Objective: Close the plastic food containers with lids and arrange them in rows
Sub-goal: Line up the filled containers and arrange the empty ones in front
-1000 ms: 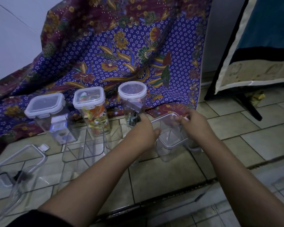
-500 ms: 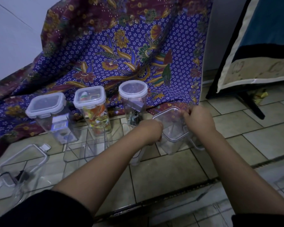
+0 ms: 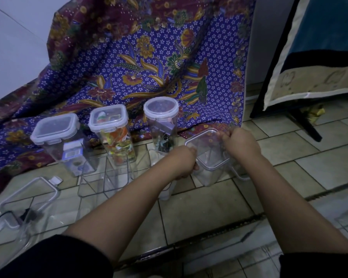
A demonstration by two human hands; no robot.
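Observation:
A clear square container (image 3: 208, 167) with a clear lid (image 3: 206, 151) on top stands tilted on the floor tiles. My left hand (image 3: 184, 162) grips its left side and my right hand (image 3: 239, 143) grips the lid's far right edge. Behind, in a row against the cloth, stand three lidded containers: a square one (image 3: 57, 135), one with colourful contents (image 3: 111, 125) and a round one (image 3: 161, 113). Open clear containers (image 3: 102, 177) stand in front of them.
A patterned purple cloth (image 3: 149, 63) hangs behind the row. More clear containers and a loose lid (image 3: 30, 195) lie at the left. A dark stand leg (image 3: 305, 125) and a hanging mat are at the right. A dark floor seam crosses near me.
The container in my hands has shifted slightly away and sits more upright; my left hand slid down from the lid's corner to the side, and my right hand closed tighter on the far edge.

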